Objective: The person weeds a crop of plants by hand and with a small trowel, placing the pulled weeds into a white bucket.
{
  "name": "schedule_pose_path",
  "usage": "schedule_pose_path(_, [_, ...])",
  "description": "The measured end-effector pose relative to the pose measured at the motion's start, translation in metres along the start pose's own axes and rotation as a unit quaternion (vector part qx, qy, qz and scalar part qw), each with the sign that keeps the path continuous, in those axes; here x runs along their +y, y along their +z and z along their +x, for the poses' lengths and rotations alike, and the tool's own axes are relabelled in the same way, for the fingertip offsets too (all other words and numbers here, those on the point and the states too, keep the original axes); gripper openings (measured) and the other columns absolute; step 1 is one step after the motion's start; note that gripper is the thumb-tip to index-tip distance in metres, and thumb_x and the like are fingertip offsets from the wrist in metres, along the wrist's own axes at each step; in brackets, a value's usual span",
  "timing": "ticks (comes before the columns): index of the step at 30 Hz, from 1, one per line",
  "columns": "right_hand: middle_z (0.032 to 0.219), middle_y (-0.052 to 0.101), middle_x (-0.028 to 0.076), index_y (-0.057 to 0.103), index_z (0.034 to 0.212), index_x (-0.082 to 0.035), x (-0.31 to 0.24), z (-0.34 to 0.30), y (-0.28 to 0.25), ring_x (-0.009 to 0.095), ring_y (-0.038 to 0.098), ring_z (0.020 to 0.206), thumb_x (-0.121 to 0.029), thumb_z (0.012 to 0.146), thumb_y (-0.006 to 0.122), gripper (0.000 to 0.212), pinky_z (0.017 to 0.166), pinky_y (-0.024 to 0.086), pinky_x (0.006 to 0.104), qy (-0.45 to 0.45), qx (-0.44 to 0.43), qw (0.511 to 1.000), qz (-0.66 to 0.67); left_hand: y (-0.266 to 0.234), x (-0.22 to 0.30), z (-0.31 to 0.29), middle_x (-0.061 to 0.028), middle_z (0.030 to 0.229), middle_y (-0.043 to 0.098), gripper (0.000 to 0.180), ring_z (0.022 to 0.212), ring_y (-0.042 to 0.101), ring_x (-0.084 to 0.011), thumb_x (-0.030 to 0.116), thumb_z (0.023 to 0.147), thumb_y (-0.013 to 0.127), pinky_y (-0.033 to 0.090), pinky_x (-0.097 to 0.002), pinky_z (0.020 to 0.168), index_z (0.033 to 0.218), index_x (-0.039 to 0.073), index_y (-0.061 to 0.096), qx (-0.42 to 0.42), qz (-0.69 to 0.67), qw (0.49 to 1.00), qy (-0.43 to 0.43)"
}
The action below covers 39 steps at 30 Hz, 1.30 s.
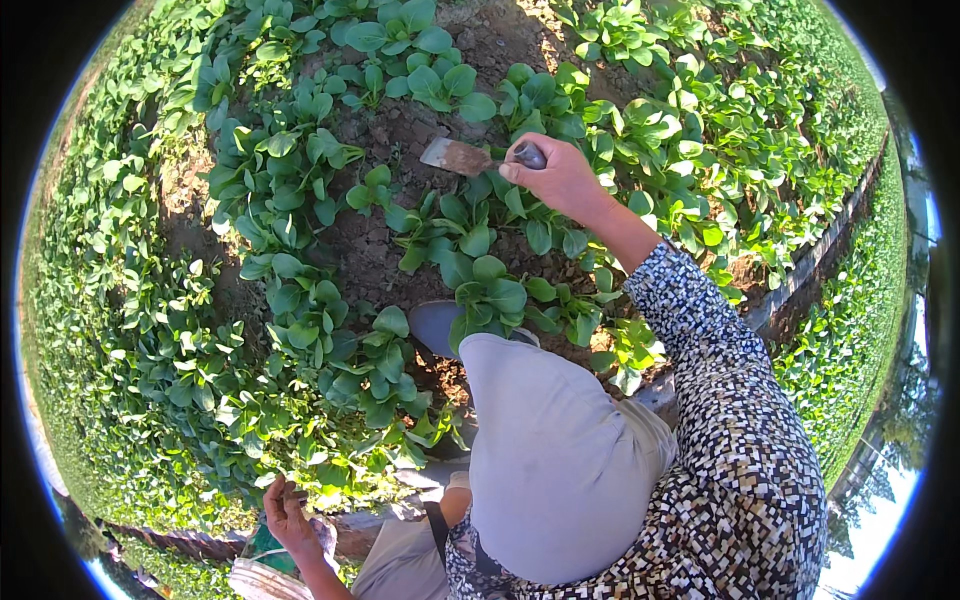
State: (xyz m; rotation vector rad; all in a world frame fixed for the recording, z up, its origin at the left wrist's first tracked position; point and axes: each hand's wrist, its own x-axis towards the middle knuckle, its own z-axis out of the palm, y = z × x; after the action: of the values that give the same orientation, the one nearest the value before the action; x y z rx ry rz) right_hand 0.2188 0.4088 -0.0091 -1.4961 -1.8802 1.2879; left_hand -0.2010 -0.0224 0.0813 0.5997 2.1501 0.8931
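Observation:
My right hand is closed around the dark rounded handle of a hand scraper. Its flat, soil-smeared blade points left, just above bare dirt between leafy green seedlings. At the lower left, my left hand has its fingers loosely bent and partly apart, with nothing visible in them. Its dark-stained fingertips are beside the low leaves at the bed's near edge. Just below that hand stands a whitish bucket with something green at its top.
Dense rows of leafy greens surround a strip of brown soil. My grey-clad knee fills the lower middle, with a grey shoe among the plants. A narrow raised edging runs along the right side.

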Motion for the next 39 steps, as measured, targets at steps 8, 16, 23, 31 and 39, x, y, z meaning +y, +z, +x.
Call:
schedule_pose_path(8, [0.084,0.066,0.012,0.055,0.101,-0.013,-0.005,0.005,-0.042,0.033,0.063,0.079,-0.019,0.079,0.062,0.024,0.068,0.049,0.0436,-0.089,-0.088,0.893,-0.432,-0.013,-0.015,-0.008,-0.012,0.114,0.058,0.033,0.098,0.058,-0.0184,0.014,0.094,0.056,0.052,-0.0312,0.078,0.122,-0.003,0.053,-0.003,0.01,0.999,-0.035])
schedule_pose_path(16, [0.085,0.066,0.013,0.053,0.104,-0.014,-0.006,0.005,-0.037,0.034,0.064,0.083,-0.019,0.08,0.061,0.026,0.07,0.048,0.0451,-0.007,-0.057,0.879,-0.473,-0.008,-0.007,-0.007,-0.0112,0.108,0.059,0.035,0.086,0.06,-0.0165,0.02,0.094,0.057,0.05,-0.0295,0.075,0.12,-0.003,0.053,-0.011,0.0,1.0,-0.013])
schedule_pose_path(23, [0.085,0.065,0.014,0.059,0.099,-0.011,-0.004,0.005,-0.051,0.033,0.063,0.081,-0.02,0.076,0.06,0.024,0.07,0.047,0.0423,0.063,0.027,0.947,-0.314,-0.009,-0.015,-0.006,-0.011,0.108,0.059,0.035,0.092,0.059,-0.0166,0.019,0.094,0.057,0.051,-0.0299,0.077,0.121,-0.003,0.053,-0.029,-0.012,0.999,-0.04])
schedule_pose_path(31, [0.08,0.063,0.008,0.062,0.089,-0.004,0.015,0.004,-0.036,0.019,0.058,0.073,-0.015,0.073,0.061,0.019,0.068,0.046,0.0318,0.117,0.013,0.991,-0.06,-0.007,-0.006,-0.009,-0.0113,0.107,0.059,0.033,0.088,0.06,-0.0164,0.016,0.095,0.054,0.05,-0.029,0.075,0.121,-0.003,0.053,-0.035,-0.026,0.999,-0.016])
schedule_pose_path(39, [0.08,0.063,0.008,0.063,0.089,-0.004,0.031,0.009,-0.033,0.018,0.058,0.074,-0.015,0.073,0.061,0.02,0.07,0.046,0.0308,0.129,0.055,0.988,-0.059,-0.003,-0.008,-0.009,-0.0109,0.105,0.061,0.034,0.082,0.059,-0.0149,0.019,0.094,0.057,0.049,-0.0286,0.073,0.12,-0.001,0.054,-0.028,-0.022,0.999,-0.032])
